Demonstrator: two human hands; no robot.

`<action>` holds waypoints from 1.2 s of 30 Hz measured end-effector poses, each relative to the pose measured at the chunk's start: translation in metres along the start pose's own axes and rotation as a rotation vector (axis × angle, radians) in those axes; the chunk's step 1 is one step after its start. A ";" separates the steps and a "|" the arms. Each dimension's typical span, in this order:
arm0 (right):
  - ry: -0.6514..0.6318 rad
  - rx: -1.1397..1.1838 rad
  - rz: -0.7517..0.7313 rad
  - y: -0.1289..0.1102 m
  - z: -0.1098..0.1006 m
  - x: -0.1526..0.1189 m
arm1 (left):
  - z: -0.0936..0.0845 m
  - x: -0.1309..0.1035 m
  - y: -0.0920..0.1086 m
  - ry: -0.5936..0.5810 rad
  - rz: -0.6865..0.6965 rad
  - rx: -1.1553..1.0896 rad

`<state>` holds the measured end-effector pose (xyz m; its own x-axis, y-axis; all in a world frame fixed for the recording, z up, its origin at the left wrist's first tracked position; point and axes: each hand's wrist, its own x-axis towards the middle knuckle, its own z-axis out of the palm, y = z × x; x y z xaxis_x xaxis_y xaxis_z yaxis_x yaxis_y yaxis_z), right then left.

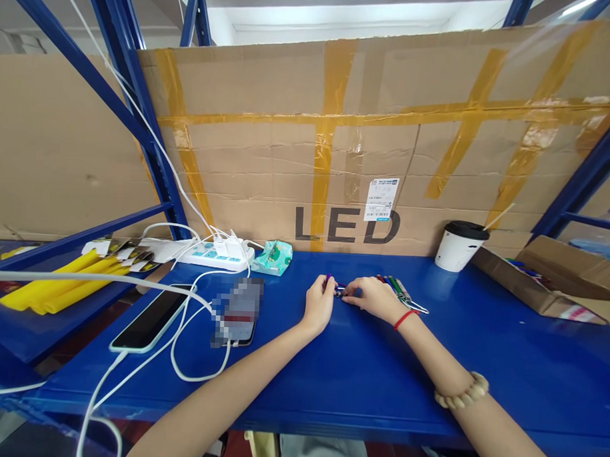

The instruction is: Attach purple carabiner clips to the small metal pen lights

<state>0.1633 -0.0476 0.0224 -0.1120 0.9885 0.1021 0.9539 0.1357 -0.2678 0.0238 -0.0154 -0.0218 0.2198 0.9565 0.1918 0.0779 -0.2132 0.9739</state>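
On the left of my blue table [419, 386], a phone [151, 323] lies near, with a white cord in it. Behind it, farther off, is a white power strip [216, 255]. Next come a second phone [241, 313] and, far back, a green packet [272, 257]. In the middle, my left hand [320, 304] pinches a small purple thing [328, 278]. My right hand [375, 297] has its fingertips by its shiny end; I cannot tell if they pinch it. Just right are colored sticks [394, 285] with metal loops. Far right stand a cup [454, 252] and an open box [526, 286].
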 end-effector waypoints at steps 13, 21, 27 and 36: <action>-0.075 0.078 0.008 0.001 0.006 0.002 | 0.000 -0.001 0.000 0.003 0.015 0.009; -0.065 0.126 -0.018 0.006 0.009 0.003 | 0.000 -0.002 0.004 0.011 0.002 0.023; -0.083 0.176 -0.032 0.010 0.012 0.005 | -0.001 -0.003 0.006 0.007 -0.009 0.019; -0.063 0.153 -0.036 0.006 0.014 0.003 | -0.001 -0.003 0.007 -0.001 -0.016 0.006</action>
<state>0.1651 -0.0426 0.0079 -0.1669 0.9844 0.0550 0.8959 0.1747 -0.4084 0.0232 -0.0192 -0.0157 0.2199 0.9594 0.1765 0.0868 -0.1994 0.9761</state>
